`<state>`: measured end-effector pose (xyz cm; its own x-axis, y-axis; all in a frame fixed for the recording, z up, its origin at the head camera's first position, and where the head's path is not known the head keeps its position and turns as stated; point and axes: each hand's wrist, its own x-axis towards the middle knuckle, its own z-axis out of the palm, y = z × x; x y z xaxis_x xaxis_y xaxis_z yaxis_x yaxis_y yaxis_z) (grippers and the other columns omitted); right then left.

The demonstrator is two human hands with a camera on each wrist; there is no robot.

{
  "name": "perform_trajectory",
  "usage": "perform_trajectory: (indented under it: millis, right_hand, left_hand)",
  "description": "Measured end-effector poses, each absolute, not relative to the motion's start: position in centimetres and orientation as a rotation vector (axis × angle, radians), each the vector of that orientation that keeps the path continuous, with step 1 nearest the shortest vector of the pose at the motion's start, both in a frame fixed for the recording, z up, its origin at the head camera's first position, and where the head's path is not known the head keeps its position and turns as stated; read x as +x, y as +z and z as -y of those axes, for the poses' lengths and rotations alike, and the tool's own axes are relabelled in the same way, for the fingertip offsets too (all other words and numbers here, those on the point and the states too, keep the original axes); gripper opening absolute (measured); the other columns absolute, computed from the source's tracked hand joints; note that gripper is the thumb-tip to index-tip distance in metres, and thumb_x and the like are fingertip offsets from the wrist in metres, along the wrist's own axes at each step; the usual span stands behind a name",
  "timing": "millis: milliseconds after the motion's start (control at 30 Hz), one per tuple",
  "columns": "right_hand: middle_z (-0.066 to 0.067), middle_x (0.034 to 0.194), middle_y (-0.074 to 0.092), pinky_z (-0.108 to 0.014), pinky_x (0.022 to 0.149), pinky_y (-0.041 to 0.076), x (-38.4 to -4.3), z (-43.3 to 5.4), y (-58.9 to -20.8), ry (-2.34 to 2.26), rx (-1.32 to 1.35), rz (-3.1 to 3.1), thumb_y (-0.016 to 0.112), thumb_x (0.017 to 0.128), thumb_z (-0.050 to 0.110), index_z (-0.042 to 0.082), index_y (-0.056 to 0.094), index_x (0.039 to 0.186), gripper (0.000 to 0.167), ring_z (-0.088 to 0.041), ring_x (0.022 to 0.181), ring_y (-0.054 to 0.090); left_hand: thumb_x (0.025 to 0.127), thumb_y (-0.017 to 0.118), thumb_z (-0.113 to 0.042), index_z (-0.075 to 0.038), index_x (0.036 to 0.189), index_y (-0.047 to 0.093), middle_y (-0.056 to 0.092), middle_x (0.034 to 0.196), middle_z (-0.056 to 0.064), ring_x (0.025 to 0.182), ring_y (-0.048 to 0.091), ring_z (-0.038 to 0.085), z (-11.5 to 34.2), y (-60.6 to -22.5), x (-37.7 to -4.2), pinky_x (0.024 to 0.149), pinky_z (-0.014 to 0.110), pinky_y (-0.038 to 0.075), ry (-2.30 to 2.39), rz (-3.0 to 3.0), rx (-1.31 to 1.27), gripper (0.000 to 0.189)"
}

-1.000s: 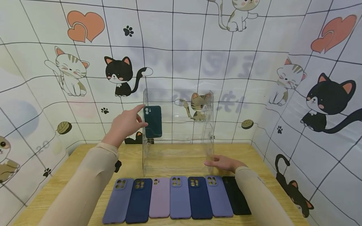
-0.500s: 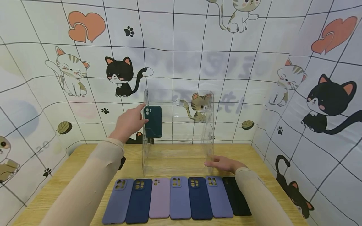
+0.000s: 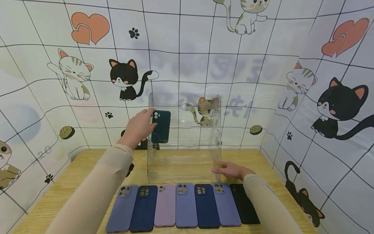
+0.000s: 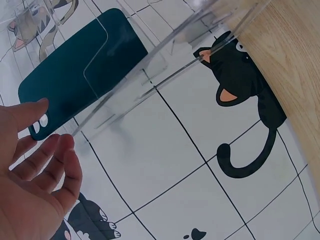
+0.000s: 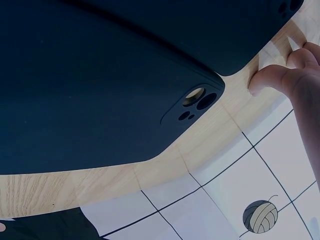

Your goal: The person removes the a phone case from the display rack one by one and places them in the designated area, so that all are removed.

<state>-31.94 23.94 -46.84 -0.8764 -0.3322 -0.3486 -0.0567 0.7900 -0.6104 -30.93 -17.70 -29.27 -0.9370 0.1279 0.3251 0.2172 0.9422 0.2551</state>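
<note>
A dark green phone case stands in the upper tier of a clear plastic display rack, tilted a little to the right. My left hand pinches its upper left edge. In the left wrist view, the thumb of that left hand lies over the case beside its camera holes, with fingers behind; the rack's clear front lip crosses its lower part. Low on the rack's right side, my right hand grips the side panel between thumb and fingers.
In front of the rack, a row of phone cases lies on the wooden table: purple, navy, pink and black among them. A cat-patterned cloth stands behind and at both sides.
My left hand has moved right and its index finger has come down from the rack's edge to the case. The green case has shifted slightly right and tilted. My right hand stays put.
</note>
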Motion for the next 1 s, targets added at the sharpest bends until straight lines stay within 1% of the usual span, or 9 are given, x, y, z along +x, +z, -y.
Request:
perform_trajectory:
  millis: [100,167,300,367,433,533,633,867,1000]
  right_hand:
    - [-0.025,0.169,0.039,-0.071,0.121,0.036,-31.9,-24.0,-46.9,-0.848,-0.293,-2.538,0.062,0.092,0.079,0.011,0.033,0.168,0.106,-0.051,0.156,0.036]
    - [-0.025,0.169,0.039,-0.071,0.121,0.036,-31.9,-24.0,-47.0,-0.848,-0.294,-2.541,0.062,0.092,0.079,0.011,0.033,0.168,0.106,-0.051,0.156,0.036]
    - [-0.025,0.170,0.038,-0.071,0.121,0.036,-31.8,-24.0,-47.0,-0.842,-0.291,-2.545,0.062,0.092,0.079,0.011,0.032,0.169,0.107,-0.052,0.157,0.034]
    - [-0.025,0.170,0.038,-0.072,0.121,0.036,-31.8,-24.0,-47.0,-0.840,-0.289,-2.547,0.062,0.092,0.079,0.010,0.032,0.169,0.107,-0.052,0.157,0.034]
    - [-0.025,0.170,0.037,-0.071,0.121,0.036,-31.7,-24.0,-46.9,-0.839,-0.288,-2.548,0.062,0.091,0.079,0.010,0.032,0.168,0.107,-0.052,0.157,0.034]
    - [-0.025,0.170,0.037,-0.071,0.121,0.035,-31.7,-24.0,-46.9,-0.842,-0.294,-2.547,0.063,0.091,0.078,0.011,0.033,0.168,0.107,-0.052,0.157,0.034]
    - [-0.025,0.170,0.038,-0.071,0.121,0.036,-31.9,-24.0,-47.0,-0.843,-0.302,-2.545,0.063,0.091,0.078,0.012,0.033,0.168,0.106,-0.052,0.157,0.034]
    - [-0.023,0.170,0.038,-0.072,0.121,0.035,-32.1,-24.1,-47.3,-0.840,-0.302,-2.545,0.063,0.092,0.078,0.014,0.032,0.169,0.105,-0.051,0.158,0.033]
    - [-0.024,0.171,0.037,-0.073,0.121,0.034,-31.8,-24.1,-47.0,-0.845,-0.300,-2.546,0.063,0.091,0.078,0.014,0.032,0.169,0.105,-0.052,0.158,0.032]
  left_hand:
    - [0.106,0.067,-0.020,-0.007,0.164,0.037,0.056,0.157,0.023,0.126,0.069,0.043,17.1,-29.3,-30.9,0.104,0.057,0.057,-0.487,2.774,-0.281,0.067]
    - [0.105,0.067,-0.017,-0.008,0.164,0.036,0.063,0.149,0.024,0.118,0.073,0.041,16.7,-29.4,-31.0,0.101,0.055,0.060,-0.538,2.767,-0.292,0.067]
    - [0.105,0.066,-0.012,-0.015,0.165,0.032,0.072,0.132,0.023,0.089,0.077,0.033,16.3,-29.8,-31.2,0.080,0.046,0.063,-0.572,2.764,-0.304,0.069]
    - [0.104,0.066,-0.008,-0.020,0.166,0.031,0.075,0.123,0.020,0.074,0.073,0.029,16.3,-30.0,-31.3,0.068,0.040,0.057,-0.566,2.768,-0.310,0.071]
    - [0.104,0.066,-0.005,-0.025,0.166,0.031,0.076,0.115,0.017,0.065,0.067,0.026,16.3,-30.2,-31.4,0.061,0.036,0.051,-0.554,2.766,-0.313,0.073]
    - [0.102,0.067,-0.003,-0.030,0.165,0.032,0.077,0.107,0.013,0.062,0.064,0.024,16.4,-30.5,-31.6,0.057,0.032,0.047,-0.537,2.765,-0.307,0.077]
    - [0.101,0.068,-0.003,-0.033,0.165,0.033,0.076,0.105,0.012,0.061,0.064,0.024,16.5,-30.7,-31.7,0.055,0.032,0.046,-0.528,2.759,-0.304,0.079]
    - [0.101,0.069,-0.003,-0.034,0.162,0.037,0.079,0.107,0.012,0.058,0.061,0.023,16.4,-30.8,-31.7,0.051,0.031,0.044,-0.502,2.708,-0.331,0.075]
    - [0.102,0.068,-0.006,-0.034,0.161,0.039,0.081,0.100,0.011,0.052,0.057,0.022,16.1,-30.7,-31.7,0.048,0.030,0.041,-0.458,2.644,-0.344,0.071]
